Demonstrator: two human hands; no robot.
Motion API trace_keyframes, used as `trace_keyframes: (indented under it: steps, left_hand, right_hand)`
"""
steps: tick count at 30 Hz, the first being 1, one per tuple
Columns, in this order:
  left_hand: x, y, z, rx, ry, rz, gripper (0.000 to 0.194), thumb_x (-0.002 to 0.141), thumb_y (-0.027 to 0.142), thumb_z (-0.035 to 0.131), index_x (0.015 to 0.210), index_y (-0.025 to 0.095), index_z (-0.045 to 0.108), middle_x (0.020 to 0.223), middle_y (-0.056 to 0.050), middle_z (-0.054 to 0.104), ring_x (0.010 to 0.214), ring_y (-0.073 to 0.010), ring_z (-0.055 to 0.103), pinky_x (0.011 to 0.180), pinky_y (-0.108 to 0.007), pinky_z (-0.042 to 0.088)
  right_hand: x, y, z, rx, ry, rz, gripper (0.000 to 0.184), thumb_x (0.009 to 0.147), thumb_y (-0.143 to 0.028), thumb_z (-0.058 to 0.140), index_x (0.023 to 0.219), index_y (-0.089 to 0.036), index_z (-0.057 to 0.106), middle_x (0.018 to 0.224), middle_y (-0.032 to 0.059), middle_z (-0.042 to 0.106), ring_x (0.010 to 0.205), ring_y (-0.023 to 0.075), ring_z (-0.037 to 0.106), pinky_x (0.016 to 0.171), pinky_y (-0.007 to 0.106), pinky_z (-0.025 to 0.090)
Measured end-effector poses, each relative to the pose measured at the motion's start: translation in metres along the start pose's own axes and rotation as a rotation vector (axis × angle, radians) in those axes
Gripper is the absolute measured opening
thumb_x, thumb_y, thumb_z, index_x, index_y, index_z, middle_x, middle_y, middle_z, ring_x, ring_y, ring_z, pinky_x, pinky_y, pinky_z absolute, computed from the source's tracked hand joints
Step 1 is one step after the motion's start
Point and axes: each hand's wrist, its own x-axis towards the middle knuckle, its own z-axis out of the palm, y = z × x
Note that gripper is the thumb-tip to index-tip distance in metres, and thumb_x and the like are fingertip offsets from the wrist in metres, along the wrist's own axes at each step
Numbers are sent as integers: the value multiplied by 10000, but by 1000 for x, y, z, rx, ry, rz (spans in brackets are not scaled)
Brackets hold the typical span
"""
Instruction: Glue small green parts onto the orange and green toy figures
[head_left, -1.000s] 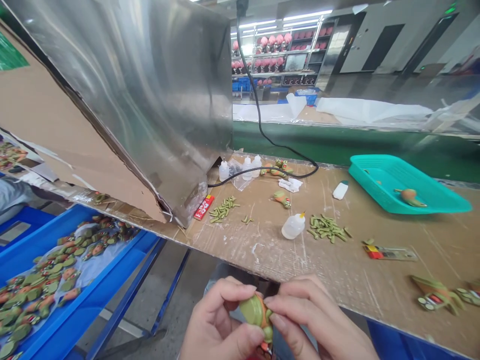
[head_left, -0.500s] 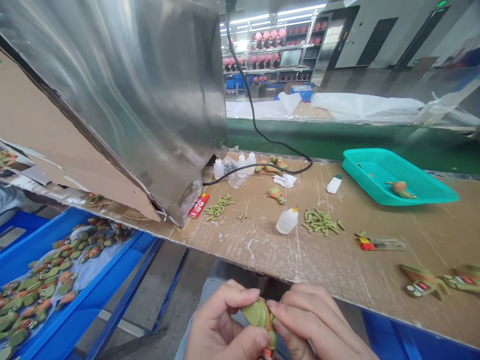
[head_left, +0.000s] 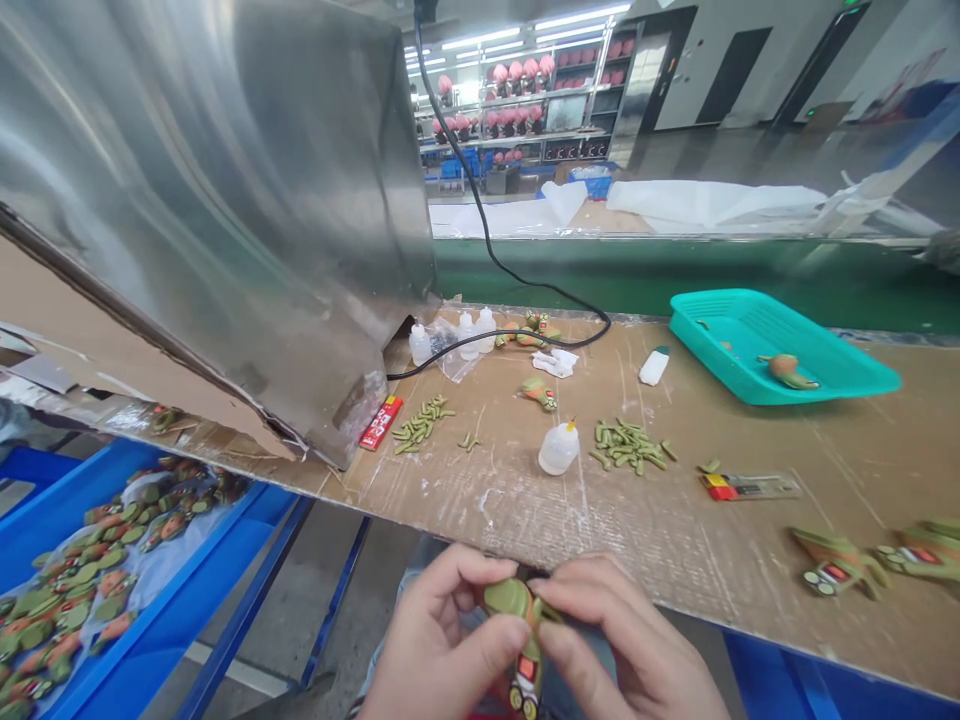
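Note:
My left hand and my right hand pinch a small green and orange toy figure between them, below the front edge of the cardboard-covered bench. Thumb and fingers of both hands press on its rounded green top; a red and black part hangs under it. On the bench lie a white glue bottle, a pile of small green parts and a second pile of green parts.
A teal tray with one figure stands at the right back. More finished figures lie at the right edge. A slanted steel panel fills the left. A blue bin of figures sits lower left. A black cable crosses the bench.
The view has shifted, so bench items sit further left. My hands stay together on the figure, which has turned so its red and black part shows lower.

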Motion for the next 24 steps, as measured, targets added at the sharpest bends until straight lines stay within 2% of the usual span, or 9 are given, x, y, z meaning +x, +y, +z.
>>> trace_keyframes:
  steps: [2,4,6,8,11,14,17,21,24]
  left_hand:
    - [9,-2,3,61,-31,-76,244,614,310,779,755,186,623,626,19,612,589,-105,540,477,-187,414]
    - [20,-4,8,187,-116,-101,230,711,305,695,814,197,521,637,37,580,598,-106,560,496,-193,436]
    - [34,-4,12,351,-248,-78,204,797,310,584,908,213,443,667,38,558,618,-131,596,502,-222,472]
    - [53,2,14,519,-340,-7,193,834,313,516,982,209,451,731,-1,583,660,-173,622,511,-275,509]
    - [92,19,14,738,-310,201,159,848,256,488,968,194,573,896,-71,625,802,-219,610,725,-406,514]
    - [134,33,22,945,-283,422,211,855,128,455,986,173,614,1071,-89,622,1048,-243,536,967,-494,362]
    - [165,33,40,1089,-303,527,194,868,157,485,1016,164,610,1136,-72,615,1113,-239,515,967,-496,370]
    - [185,23,68,1223,-218,506,259,868,309,508,1075,173,584,1074,-76,627,1018,-249,567,903,-514,419]
    - [191,19,75,1251,-186,438,259,832,372,553,978,169,617,1057,-75,632,1009,-252,565,898,-517,419]
  right_hand:
    - [-3,8,3,-64,3,-18,426,793,-497,623,1152,-287,532,1059,39,639,942,200,628,767,239,547]
    - [-7,18,5,-172,19,-65,599,749,-534,652,1252,-271,460,1171,61,606,1035,221,602,839,246,527]
    - [-11,33,-1,-272,30,-13,523,797,-445,630,1248,-252,447,1172,63,606,1034,204,604,830,236,530]
    - [-14,56,-17,-391,63,109,418,844,-392,567,1213,-224,463,1153,81,604,1017,208,606,807,274,543]
    - [-16,88,-54,-701,172,154,447,865,-473,472,1135,-123,532,1042,163,626,935,310,604,767,455,524]
    - [-10,97,-75,-916,338,136,539,878,-490,381,1064,-25,579,1013,239,605,916,388,561,786,554,441]
    - [8,83,-60,-804,402,104,452,877,-426,422,1063,-46,581,1045,224,590,989,371,515,869,539,385]
    - [39,71,-11,-349,254,193,421,846,-375,515,1176,-115,491,1121,172,559,1022,314,489,876,501,398]
    - [56,79,13,-209,196,262,396,827,-320,542,1177,-153,462,1106,138,551,989,287,504,843,461,423]
